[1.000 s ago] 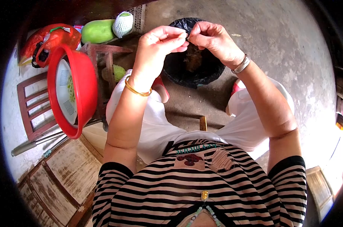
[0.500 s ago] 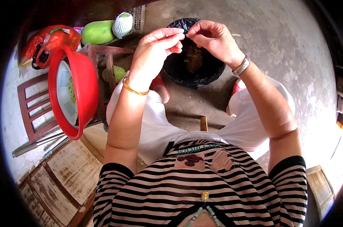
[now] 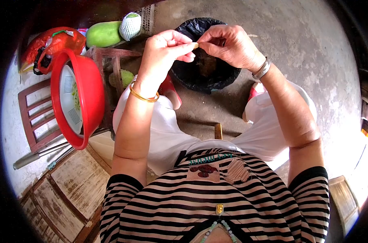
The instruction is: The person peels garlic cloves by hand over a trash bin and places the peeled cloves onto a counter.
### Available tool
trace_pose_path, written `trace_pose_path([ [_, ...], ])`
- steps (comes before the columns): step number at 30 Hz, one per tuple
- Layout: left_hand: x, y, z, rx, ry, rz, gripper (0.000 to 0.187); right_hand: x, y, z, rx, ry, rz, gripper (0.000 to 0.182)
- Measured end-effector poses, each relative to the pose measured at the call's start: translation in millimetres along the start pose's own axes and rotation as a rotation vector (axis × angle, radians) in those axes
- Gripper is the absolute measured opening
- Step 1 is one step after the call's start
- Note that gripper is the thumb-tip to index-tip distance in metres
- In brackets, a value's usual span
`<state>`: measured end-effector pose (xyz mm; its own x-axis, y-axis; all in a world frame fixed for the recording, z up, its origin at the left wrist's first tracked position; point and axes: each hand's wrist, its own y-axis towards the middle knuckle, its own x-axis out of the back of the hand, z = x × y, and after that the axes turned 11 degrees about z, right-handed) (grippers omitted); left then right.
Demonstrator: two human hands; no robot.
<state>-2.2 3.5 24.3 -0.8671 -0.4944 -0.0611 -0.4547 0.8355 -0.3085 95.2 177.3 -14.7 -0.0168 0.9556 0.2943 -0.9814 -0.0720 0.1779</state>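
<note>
Over the bin, a small pale-yellow piece (image 3: 196, 45), too small to name, spans the fingertips of both hands. My left hand (image 3: 164, 50), with a gold bangle at the wrist, pinches one end between thumb and fingers. From the other side my right hand (image 3: 231, 47), wearing a silver bracelet, is closed in a pinch on the same piece. Below them stands a bin lined with a black plastic bag (image 3: 224, 83), brownish scraps (image 3: 207, 67) lying inside. To the left, a tilted red basin (image 3: 95, 101) holds a white strainer basket (image 3: 68, 107) with thin pale-green pieces (image 3: 75, 97).
A wooden chair (image 3: 30, 109) supports the basin. Behind it are a red plastic bag (image 3: 66, 42), a long green melon (image 3: 102, 34) and a round fruit in white foam netting (image 3: 130, 26). Another green round item (image 3: 127, 77) sits lower. My knees flank the bin on the concrete floor (image 3: 281, 36).
Both hands have come slightly lower, and the pale-yellow piece now shows more plainly between the fingertips. The basin and the things around it stay put.
</note>
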Motion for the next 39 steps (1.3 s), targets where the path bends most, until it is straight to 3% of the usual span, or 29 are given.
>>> trace_pose_path([
  [8,-1,3,7,0.061,-0.035,0.003,0.007,-3,3,-7,-0.005,-0.081,0.009,0.009],
  [15,10,6,6,-0.002,-0.348,0.158,0.009,-1,3,3,-0.045,0.294,-0.027,0.008],
  [22,17,7,8,0.030,-0.486,0.306,0.012,1,3,5,-0.028,0.386,0.016,0.009],
  [34,17,7,5,-0.020,-0.534,0.451,0.010,7,3,-3,-0.062,0.234,-0.107,0.013],
  [39,15,7,4,-0.033,-0.500,0.459,0.010,9,1,1,-0.072,0.199,-0.065,0.010],
])
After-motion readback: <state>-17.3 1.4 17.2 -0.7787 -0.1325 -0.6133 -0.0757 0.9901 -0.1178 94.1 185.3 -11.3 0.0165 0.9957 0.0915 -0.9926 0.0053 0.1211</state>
